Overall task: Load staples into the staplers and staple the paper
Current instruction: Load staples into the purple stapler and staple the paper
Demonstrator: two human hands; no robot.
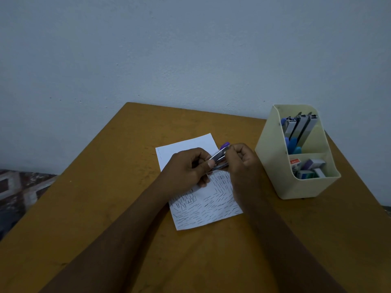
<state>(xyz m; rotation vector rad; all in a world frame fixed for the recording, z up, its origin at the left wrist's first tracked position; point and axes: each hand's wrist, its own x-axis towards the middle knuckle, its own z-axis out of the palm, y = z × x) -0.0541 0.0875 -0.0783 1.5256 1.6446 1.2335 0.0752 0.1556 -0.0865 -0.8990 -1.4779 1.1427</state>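
A small purple and metal stapler (221, 155) is held above a white sheet of paper (203, 206) that lies on the table and carries many staples in rows. My left hand (188, 169) grips the stapler's near end, thumb on top. My right hand (241, 160) holds its far end with curled fingers. The stapler's metal arm looks lifted apart from its base. Whether staples are inside is hidden by my fingers.
A cream plastic organiser (275, 166) stands at the right on the brown table (105, 208). Its back section holds several staplers (296, 130), its front section small staple boxes (309, 168). A grey wall rises behind; patterned fabric (19, 191) lies off the left edge.
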